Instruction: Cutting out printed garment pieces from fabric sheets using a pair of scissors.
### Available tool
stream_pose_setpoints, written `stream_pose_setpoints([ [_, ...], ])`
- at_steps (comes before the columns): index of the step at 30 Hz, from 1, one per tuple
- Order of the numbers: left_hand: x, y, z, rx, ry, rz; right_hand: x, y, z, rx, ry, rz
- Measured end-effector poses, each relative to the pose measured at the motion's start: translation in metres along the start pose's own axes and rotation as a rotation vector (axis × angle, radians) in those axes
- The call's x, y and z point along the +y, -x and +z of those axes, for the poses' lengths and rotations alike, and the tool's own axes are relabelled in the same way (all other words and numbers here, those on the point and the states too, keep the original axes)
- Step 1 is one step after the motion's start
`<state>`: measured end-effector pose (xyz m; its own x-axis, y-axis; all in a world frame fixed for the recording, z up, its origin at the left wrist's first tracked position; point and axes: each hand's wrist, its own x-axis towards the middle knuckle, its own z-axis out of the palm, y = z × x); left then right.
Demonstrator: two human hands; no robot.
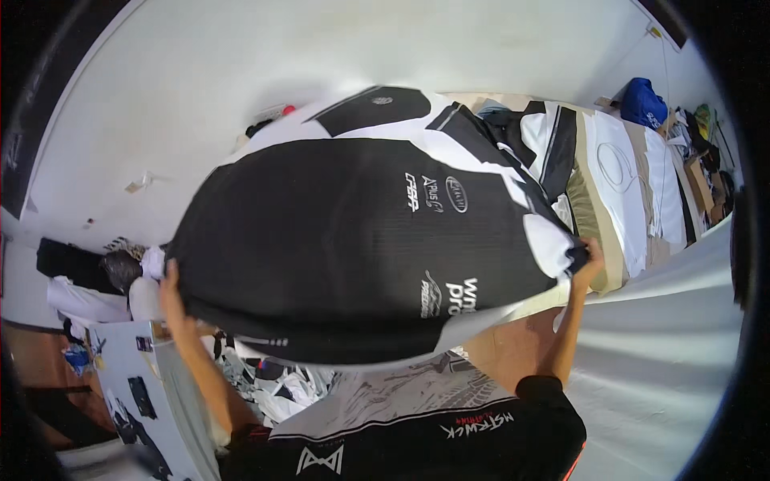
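Observation:
A wide printed fabric panel [321, 216], black with white areas and small white logos, stretches between my two hands and billows upward in the middle. My left hand [172, 295] grips its left edge, with the fingers partly hidden by the cloth. At the far right corner, my right hand [592, 263] is closed on a bunched dark bit of the same panel. Both arms reach outward, and the panel hides much of the surface beyond it.
A long padded table [600, 232] at the right bears black-and-white cloth pieces [553, 148] and white sheets [622, 192]. Below the panel lies a heap of white scraps [289, 391]. A grey cabinet [144, 361] stands at the left near rolled fabric [87, 300]; a blue bag [643, 104] sits far right.

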<state>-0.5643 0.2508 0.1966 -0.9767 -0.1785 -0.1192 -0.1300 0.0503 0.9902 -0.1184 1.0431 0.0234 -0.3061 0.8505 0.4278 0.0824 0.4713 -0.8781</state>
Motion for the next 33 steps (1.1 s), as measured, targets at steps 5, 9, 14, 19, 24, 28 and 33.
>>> stream_pose_setpoints([
  [5,-0.09,-0.055,0.044,-0.195,0.09,-0.217,0.006,0.006,0.041,-0.134,0.378,-0.13],
  [9,-0.182,-0.082,0.062,-0.229,0.064,-0.267,0.053,0.008,0.048,-0.136,0.536,-0.084],
  [14,-0.22,-0.094,0.043,-0.057,-0.495,-0.259,0.039,0.041,0.082,0.174,0.707,-0.23],
  [19,-0.247,-0.051,0.028,-0.158,-0.751,0.025,0.049,0.185,0.104,0.267,1.045,0.391],
  [24,-0.241,-0.017,0.026,-0.324,-0.725,-0.009,-0.087,0.327,0.173,-0.421,0.266,-0.259],
  [28,-0.263,-0.033,0.024,-0.347,-0.792,0.16,-0.134,0.354,0.235,-0.557,0.325,-0.283],
  [33,-0.299,-0.045,-0.009,-0.232,-0.809,0.314,-0.153,0.353,0.242,-0.585,0.419,-0.396],
])
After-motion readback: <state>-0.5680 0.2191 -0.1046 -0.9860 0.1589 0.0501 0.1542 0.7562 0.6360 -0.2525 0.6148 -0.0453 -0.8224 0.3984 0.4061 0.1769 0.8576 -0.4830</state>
